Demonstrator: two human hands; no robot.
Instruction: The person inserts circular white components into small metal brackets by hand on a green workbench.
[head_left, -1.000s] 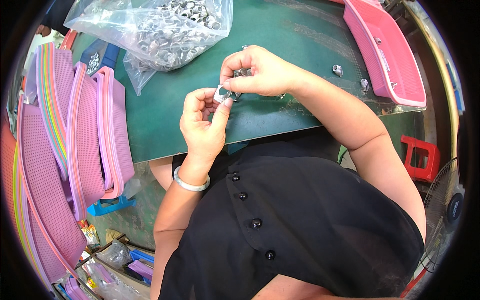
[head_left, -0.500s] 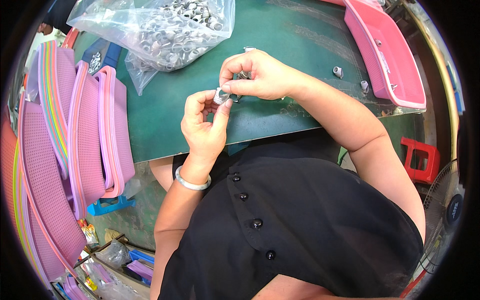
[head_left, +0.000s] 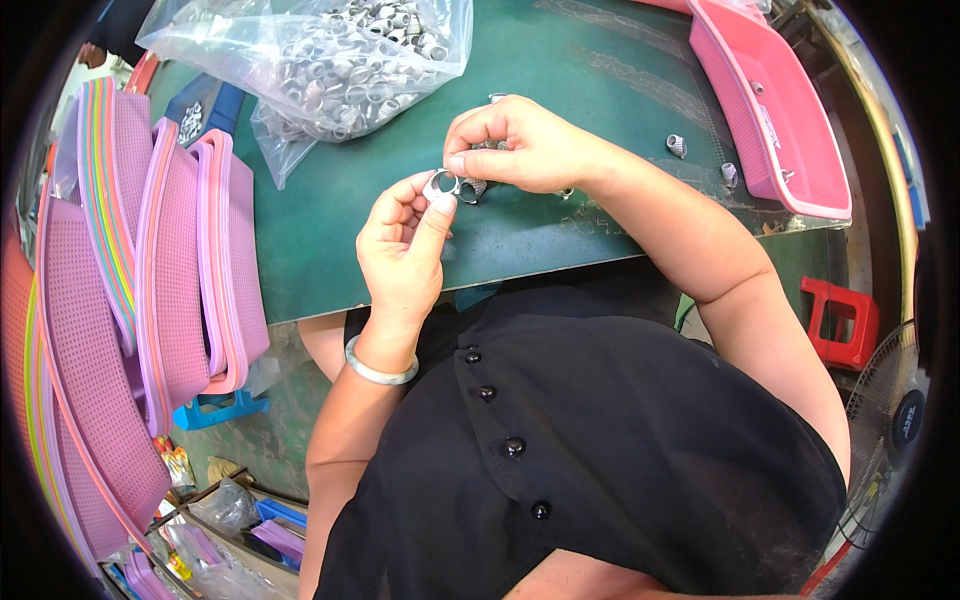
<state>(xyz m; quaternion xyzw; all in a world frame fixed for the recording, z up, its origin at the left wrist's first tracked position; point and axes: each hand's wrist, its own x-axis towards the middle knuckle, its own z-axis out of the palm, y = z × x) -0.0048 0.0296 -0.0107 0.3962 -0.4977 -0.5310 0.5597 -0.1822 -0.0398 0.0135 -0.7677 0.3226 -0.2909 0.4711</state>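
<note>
Thumb and fingers of my left hand grip a silver ring, its round opening facing up toward me. My right hand is closed in a pinch at the ring's upper edge; whatever lies between its fingertips is hidden or too small to name. More rings lie on the green tabletop beneath and behind the right hand, partly covered by it. Beyond both hands, a clear plastic bag bulges with many similar textured silver rings.
Two loose rings lie by a pink basket at the right, which holds a few small pieces. Stacked purple and pink baskets crowd the table's left edge. A blue container sits behind them. A red stool and a fan stand right.
My left hand has shifted slightly left and turned the ring so its opening faces me more. The right hand has moved up a little, its fingertips still near the ring.
</note>
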